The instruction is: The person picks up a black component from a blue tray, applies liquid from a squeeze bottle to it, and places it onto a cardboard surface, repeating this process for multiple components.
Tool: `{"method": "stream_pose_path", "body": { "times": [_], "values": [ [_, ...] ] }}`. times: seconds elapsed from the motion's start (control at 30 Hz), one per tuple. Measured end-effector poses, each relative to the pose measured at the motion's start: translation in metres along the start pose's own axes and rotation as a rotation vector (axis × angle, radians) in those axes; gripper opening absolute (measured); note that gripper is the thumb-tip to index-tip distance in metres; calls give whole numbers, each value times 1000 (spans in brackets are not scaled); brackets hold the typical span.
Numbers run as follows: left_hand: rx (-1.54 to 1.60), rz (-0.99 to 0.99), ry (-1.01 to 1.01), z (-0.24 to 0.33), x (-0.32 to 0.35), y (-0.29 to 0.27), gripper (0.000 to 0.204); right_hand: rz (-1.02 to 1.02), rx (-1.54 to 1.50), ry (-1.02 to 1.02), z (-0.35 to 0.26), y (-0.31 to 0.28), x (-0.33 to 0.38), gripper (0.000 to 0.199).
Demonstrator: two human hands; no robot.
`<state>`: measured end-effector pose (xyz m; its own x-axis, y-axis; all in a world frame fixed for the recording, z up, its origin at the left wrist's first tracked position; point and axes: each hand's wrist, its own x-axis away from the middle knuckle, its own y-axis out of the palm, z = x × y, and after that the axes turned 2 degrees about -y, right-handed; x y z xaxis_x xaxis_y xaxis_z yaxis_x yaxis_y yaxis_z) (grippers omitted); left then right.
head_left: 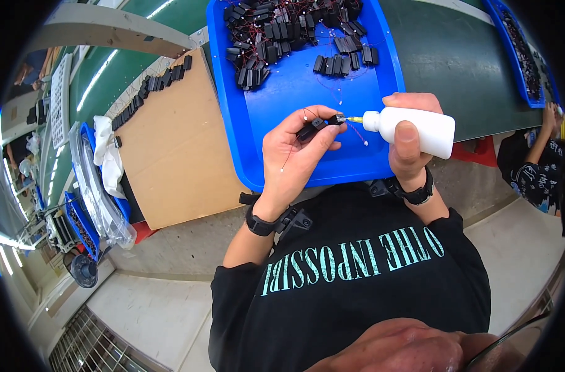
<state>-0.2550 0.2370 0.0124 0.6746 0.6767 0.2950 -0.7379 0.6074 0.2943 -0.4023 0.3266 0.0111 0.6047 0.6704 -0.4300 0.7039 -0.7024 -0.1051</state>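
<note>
My left hand [295,152] pinches small black rectangular parts [310,131] with thin wires and white connectors dangling from them. My right hand [408,149] is wrapped round a white squeeze bottle [428,129], tilted almost level. Its thin yellow nozzle [355,119] points left and meets the end of the part at my left fingertips; whether any liquid comes out is too small to tell. Both hands are over the near part of a blue tray [282,99]. Many similar black parts [282,31] with red wires lie heaped at its far end, some in short rows.
Left of the tray lies a brown board [177,149] with a line of black parts [143,90] along its far left edge. Beyond it are a white cloth [109,155] and plastic bags [93,192]. Another person [533,161] works at the right, near a second blue tray [521,62].
</note>
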Motion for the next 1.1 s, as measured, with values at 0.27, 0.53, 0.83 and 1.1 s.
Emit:
{"method": "stream_pose_path", "body": {
  "times": [0.27, 0.53, 0.83, 1.1],
  "values": [
    [4, -1, 16, -1, -1, 0, 21, 3, -126, -92, 10, -5, -1, 31],
    [-5, -7, 20, -3, -1, -1, 23, 11, -112, -138, 11, -3, -2, 31],
    [-21, 55, 85, -8, -1, 3, 21, -28, -309, -199, 19, -11, 11, 51],
    [-181, 37, 177, -15, -1, 1, 21, -53, -86, -216, 15, -1, 5, 45]
  ]
}}
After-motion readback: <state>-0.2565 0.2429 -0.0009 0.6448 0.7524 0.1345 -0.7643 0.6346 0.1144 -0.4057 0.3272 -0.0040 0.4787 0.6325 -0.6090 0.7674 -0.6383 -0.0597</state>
